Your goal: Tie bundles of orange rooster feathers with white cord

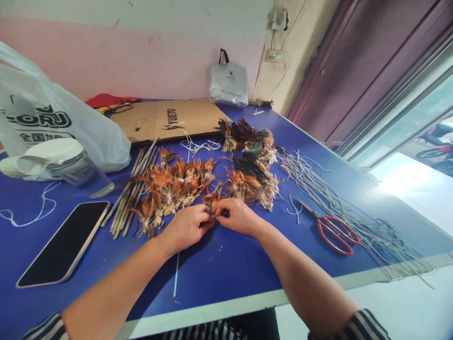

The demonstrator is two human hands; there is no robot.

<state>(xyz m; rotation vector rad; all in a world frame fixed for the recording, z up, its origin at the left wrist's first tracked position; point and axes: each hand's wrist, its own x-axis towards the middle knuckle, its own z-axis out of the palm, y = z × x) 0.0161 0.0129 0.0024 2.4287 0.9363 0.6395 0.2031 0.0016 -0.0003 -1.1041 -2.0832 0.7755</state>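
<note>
My left hand (189, 227) and my right hand (235, 216) meet near the middle of the blue table, fingertips pinched close together. Between them they grip a small bunch of brown feathers (211, 198), its lower end hidden by my fingers. Just beyond my left hand lies a wide pile of orange-brown feather bunches (177, 184). Past my right hand is another pile of orange feathers (251, 186), with black and dark brown feathers (253, 141) behind it.
Red-handled scissors (338, 233) and long loose strings (318, 189) lie at right. Thin sticks (132, 198), a phone (63, 243), a clear lidded jar (76, 165) and a white plastic bag (95, 127) are at left. Flat cardboard (148, 120) and a grey bag (228, 82) stand behind.
</note>
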